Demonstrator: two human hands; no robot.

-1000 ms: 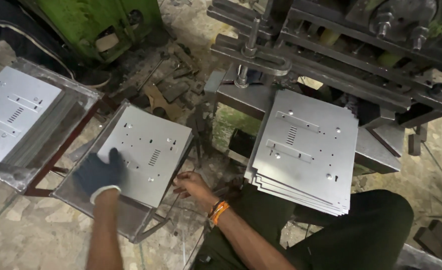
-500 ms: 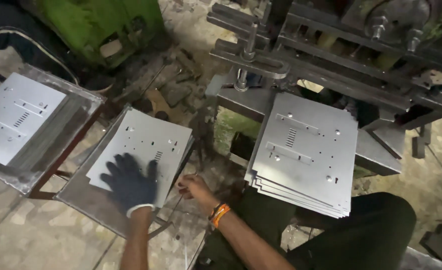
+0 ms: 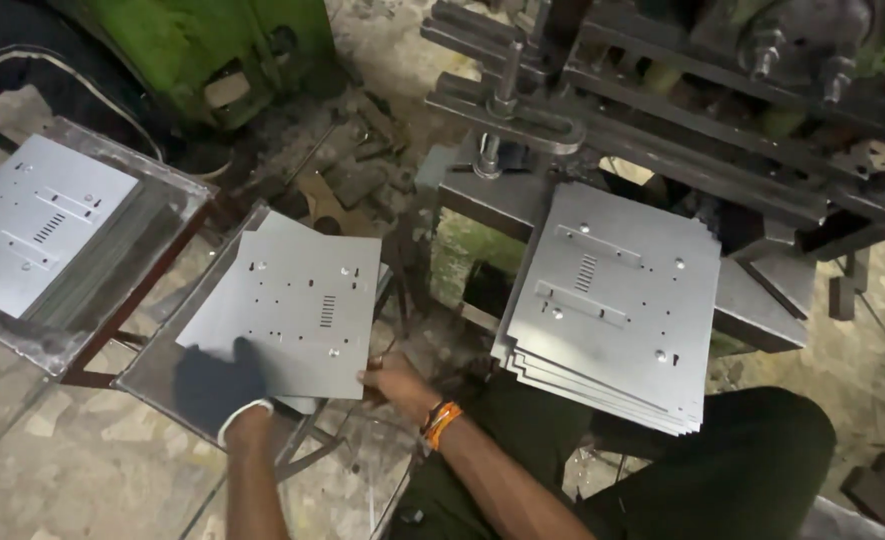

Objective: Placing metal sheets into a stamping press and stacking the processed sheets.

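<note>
- The left hand point(image 3: 217, 385), wearing a dark glove with a white cuff, is gripping the near left corner of a punched metal sheet point(image 3: 287, 312), fingers closed over its edge.
- The bare right hand point(image 3: 394, 382), with an orange band at the wrist, is pinching the same sheet at its near right corner, thumb on top.
- The sheet is lying tilted over a metal tray stand point(image 3: 152, 370), its far edge reaching toward the green machine point(image 3: 212, 50).
- Right of the sheet, a stack of like sheets point(image 3: 612, 310) is resting on the person's dark-trousered lap, just below the press point(image 3: 682, 90).
- Left of the sheet, another stack of sheets point(image 3: 37, 225) is sitting on a second tray.
</note>
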